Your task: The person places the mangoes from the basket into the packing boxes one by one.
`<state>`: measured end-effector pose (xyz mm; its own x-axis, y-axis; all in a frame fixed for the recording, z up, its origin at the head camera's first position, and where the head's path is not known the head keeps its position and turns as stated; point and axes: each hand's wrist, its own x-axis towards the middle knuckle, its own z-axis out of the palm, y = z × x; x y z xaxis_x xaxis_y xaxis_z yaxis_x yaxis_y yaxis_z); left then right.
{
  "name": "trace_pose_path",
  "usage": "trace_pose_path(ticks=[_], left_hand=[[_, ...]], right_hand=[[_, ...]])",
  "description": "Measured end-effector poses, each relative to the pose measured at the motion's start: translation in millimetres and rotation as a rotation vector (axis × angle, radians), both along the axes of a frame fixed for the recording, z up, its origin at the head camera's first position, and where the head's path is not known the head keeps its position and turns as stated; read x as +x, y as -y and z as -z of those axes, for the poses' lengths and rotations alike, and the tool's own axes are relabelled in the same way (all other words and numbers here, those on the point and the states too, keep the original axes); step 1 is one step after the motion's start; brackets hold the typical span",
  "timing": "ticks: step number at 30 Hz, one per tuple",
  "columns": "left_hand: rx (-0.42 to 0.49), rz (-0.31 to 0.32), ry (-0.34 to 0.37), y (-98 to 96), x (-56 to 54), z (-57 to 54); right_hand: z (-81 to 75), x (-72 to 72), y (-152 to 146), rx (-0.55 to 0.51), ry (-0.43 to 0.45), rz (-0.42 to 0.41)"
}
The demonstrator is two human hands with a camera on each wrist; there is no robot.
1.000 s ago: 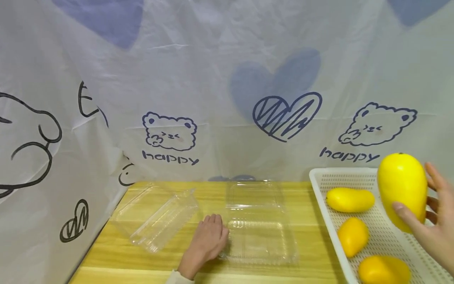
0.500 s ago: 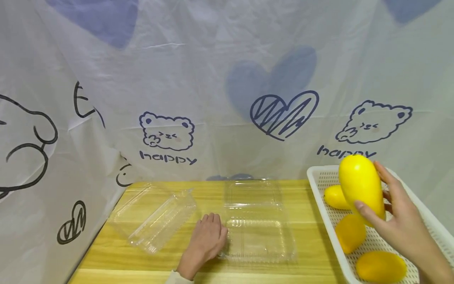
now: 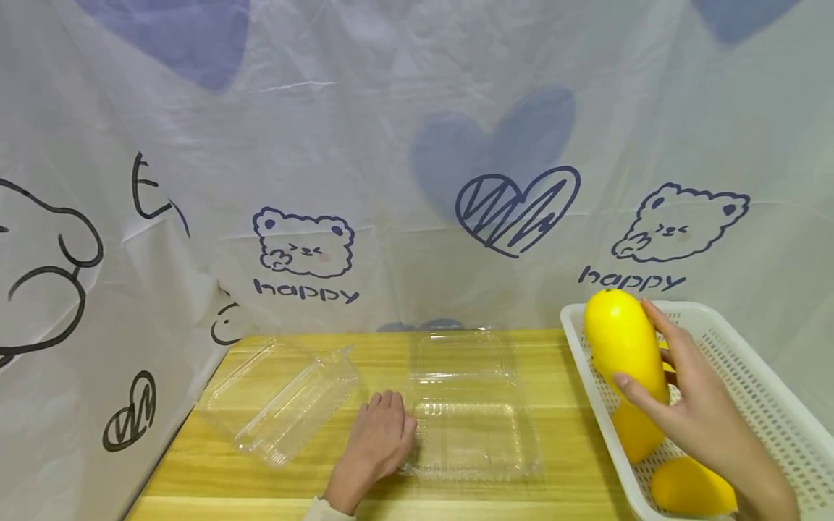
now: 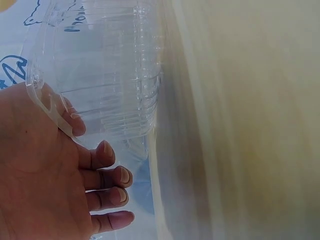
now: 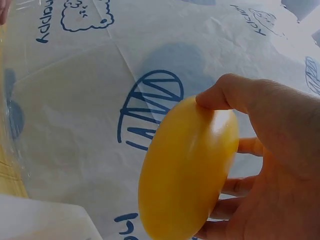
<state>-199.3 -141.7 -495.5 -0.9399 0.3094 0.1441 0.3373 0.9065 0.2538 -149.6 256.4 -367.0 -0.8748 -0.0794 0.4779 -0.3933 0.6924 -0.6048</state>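
My right hand (image 3: 704, 405) grips a large yellow mango (image 3: 622, 347) over the left side of a white perforated basket (image 3: 749, 354). In the right wrist view the thumb presses the mango's upper end, with the other fingers behind it. My left hand (image 3: 381, 434) is at the near left corner of a clear plastic clamshell container (image 3: 469, 441), which lies with its lid folded back. Seen from the left wrist, the thumb (image 4: 75, 122) shows through the container's rim and the other fingers curl beneath, holding that corner.
More yellow mangoes, one of them the near mango (image 3: 691, 486), lie in the basket, partly hidden by the right hand. A second clear plastic container (image 3: 287, 405) stands tilted on the wooden table (image 3: 215, 477) at left. A printed white sheet (image 3: 391, 145) hangs behind.
My right hand has carried the mango leftward, from over the middle of the basket to its left rim. The left hand stays at the container's corner.
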Motion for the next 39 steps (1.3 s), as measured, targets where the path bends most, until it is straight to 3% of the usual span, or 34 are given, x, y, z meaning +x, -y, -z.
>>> trace_pose_path(ticks=[13,22,39], left_hand=[[0.029,-0.002,-0.001,0.3,-0.3,0.7],[0.024,-0.009,0.007,0.6,-0.8,2.1],[0.034,0.004,0.037,0.0,-0.5,1.8]], right_hand=[[6.5,-0.8,37,-0.001,0.015,-0.117],[10.7,-2.8,54,0.053,0.042,-0.120],[24.7,-6.4,79,0.066,0.040,-0.209]])
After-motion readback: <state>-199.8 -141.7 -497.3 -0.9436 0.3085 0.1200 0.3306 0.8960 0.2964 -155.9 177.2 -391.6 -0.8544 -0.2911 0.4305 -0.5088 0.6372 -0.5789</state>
